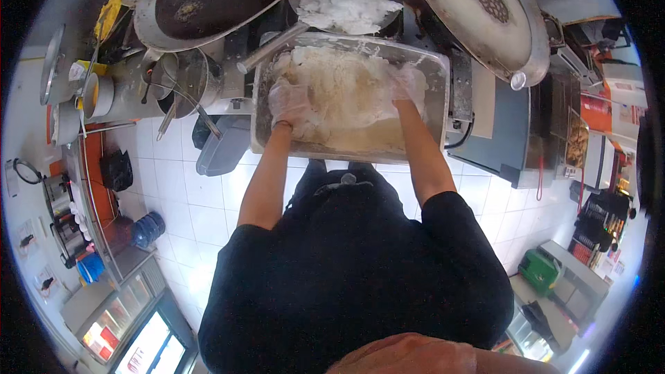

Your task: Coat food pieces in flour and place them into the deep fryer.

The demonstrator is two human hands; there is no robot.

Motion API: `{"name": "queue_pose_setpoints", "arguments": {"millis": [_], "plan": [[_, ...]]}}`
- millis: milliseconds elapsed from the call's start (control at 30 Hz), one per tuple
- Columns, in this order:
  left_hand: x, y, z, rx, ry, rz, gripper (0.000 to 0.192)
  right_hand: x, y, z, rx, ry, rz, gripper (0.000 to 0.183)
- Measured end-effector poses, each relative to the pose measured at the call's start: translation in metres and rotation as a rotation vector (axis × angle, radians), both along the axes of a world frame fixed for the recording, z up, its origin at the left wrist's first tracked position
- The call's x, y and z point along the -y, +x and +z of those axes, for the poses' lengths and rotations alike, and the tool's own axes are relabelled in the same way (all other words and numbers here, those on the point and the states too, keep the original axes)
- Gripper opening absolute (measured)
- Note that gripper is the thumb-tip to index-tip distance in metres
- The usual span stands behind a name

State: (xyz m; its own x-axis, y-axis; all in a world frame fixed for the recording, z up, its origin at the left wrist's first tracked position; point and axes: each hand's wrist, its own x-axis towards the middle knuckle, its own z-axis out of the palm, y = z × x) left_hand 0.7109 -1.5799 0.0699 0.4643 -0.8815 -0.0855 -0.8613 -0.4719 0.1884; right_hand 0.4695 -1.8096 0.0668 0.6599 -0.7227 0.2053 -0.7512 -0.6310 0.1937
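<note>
A rectangular metal tray lies before me, with a thick layer of pale flour-like powder in it. My left hand, in a clear plastic glove, is down at the powder on the left side. On the right side my gloved right hand is in the powder too, its fingers blurred and partly hidden. Whether either hand grips anything does not show. Just beyond the tray sits a round pan heaped with white, coated pieces, its handle reaching over the tray's left corner.
Large shallow pans stand beyond at left and right, the left with dark liquid, the right with foamy liquid. Metal pots with long-handled tools are on the left. A grey lidded bin is below the counter. Another person's arm shows at the bottom.
</note>
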Motion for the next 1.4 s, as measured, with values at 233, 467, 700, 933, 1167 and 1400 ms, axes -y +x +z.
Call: {"name": "queue_pose_setpoints", "arguments": {"millis": [233, 467, 700, 933, 1167, 1400], "plan": [[0.05, -0.01, 0.017, 0.181, -0.002, 0.081, 0.043, -0.032, 0.039, 0.042, 0.566, 1.337, -0.328, 0.055], [0.053, 0.002, 0.011, -0.102, -0.123, 0.299, 0.032, -0.002, -0.029, -0.045, 0.316, 0.415, 0.453, 0.043], [0.037, 0.028, -0.022, 0.373, -0.021, 0.151, 0.027, -0.029, -0.038, 0.046, 0.944, 1.617, -0.279, 0.057], [0.023, 0.033, -0.017, 0.192, -0.099, 0.046, 0.026, -0.039, -0.049, 0.055, 0.861, 1.402, -0.394, 0.048], [0.025, -0.02, 0.119, -0.243, -0.049, 0.275, 0.046, -0.054, -0.064, 0.096, 1.059, 1.503, -0.349, 0.024], [0.032, -0.056, 0.114, -0.052, -0.572, -0.08, 0.024, -0.077, -0.071, 0.041, -0.079, 0.419, 0.385, 0.023]]}}
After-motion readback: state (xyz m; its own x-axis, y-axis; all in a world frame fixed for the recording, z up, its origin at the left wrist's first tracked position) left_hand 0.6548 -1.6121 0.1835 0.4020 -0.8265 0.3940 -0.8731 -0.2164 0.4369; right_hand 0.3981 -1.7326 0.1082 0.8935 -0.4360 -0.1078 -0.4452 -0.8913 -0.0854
